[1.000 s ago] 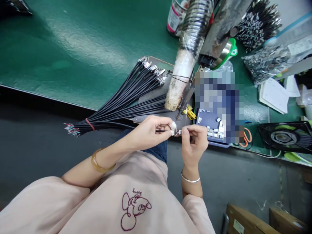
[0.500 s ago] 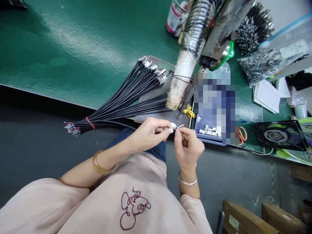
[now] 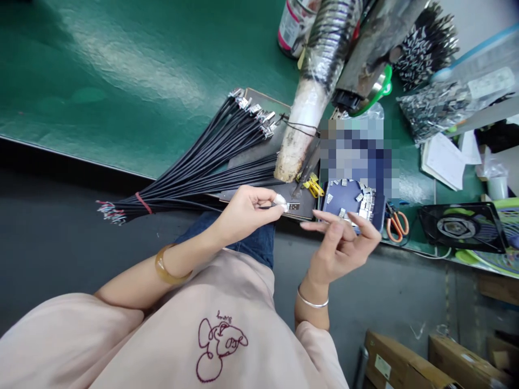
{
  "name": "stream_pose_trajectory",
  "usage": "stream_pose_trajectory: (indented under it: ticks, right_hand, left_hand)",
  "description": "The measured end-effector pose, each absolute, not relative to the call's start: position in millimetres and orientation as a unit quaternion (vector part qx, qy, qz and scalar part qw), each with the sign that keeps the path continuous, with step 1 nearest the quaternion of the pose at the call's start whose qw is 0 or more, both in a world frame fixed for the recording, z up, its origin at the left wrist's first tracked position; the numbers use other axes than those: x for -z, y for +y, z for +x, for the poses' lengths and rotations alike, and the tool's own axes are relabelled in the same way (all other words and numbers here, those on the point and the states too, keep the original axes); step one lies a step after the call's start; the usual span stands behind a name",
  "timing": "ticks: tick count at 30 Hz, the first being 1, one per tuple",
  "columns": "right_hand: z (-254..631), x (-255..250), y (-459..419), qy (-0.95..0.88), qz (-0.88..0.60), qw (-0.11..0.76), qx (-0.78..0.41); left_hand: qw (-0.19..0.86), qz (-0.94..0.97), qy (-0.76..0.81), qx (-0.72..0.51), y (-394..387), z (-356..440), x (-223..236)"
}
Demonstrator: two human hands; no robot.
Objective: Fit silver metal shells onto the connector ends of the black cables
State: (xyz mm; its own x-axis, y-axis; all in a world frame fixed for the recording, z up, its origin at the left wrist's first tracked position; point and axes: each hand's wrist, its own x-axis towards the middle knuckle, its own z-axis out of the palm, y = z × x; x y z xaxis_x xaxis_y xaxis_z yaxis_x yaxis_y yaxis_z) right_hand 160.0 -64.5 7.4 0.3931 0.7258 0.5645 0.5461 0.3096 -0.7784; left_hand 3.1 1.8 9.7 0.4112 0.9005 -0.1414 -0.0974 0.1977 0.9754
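Black cable point(image 3: 265, 207) lies in the left hand point(image 3: 245, 216), pinched narrowly between thumb and forefinger close to its end; white covers point(image 3: 279, 200) sit on the fingertips. From that pinch a metal plug point(image 3: 294, 206) points out over the near right corner of the grey board point(image 3: 265, 101), by the counter's point(image 3: 121, 108) near edge. Whether plug and cable are joined or merely held together, I cannot tell.

The right hand point(image 3: 344, 246) is loose, fingers spread and nothing seen in it, overlapping the near edge of the blue tray point(image 3: 381, 208). Loose plugs point(image 3: 367, 202) lie inside, many of them along the tray's right side.

For good work here, I would judge, the left pinch should stay right behind the plug, firm enough that the cable cannot roll, with the plug level and its face clear of the fingers. A free right hand does best taking one small part at a time by its edges, keeping wide of the nozzle point(image 3: 295, 135) above and the yellow cutters point(image 3: 314, 186) between board and tray. The bundle point(image 3: 194, 167) is best left undisturbed, its banded end jutting past the counter's near edge
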Motion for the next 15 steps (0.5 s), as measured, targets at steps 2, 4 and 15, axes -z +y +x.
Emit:
stream_pose_trajectory:
  ticks: [2,4,15]
  right_hand:
    - [158.9,-3.4,-62.9,-0.577,-0.592,0.558,-0.075]
    - [158.0,0.9,-60.6,-0.618,-0.591,0.513,-0.076]
    - [154.4,7.0,-46.3,-0.651,-0.574,0.491,-0.068]
  left_hand:
    - [0.669,0.513,0.389,-0.372,4.2,3.1,-11.4]
    - [0.666,0.519,0.385,-0.373,5.6,3.6,-11.6]
    - [0.64,0.537,0.399,-0.377,10.7,9.1,-9.9]
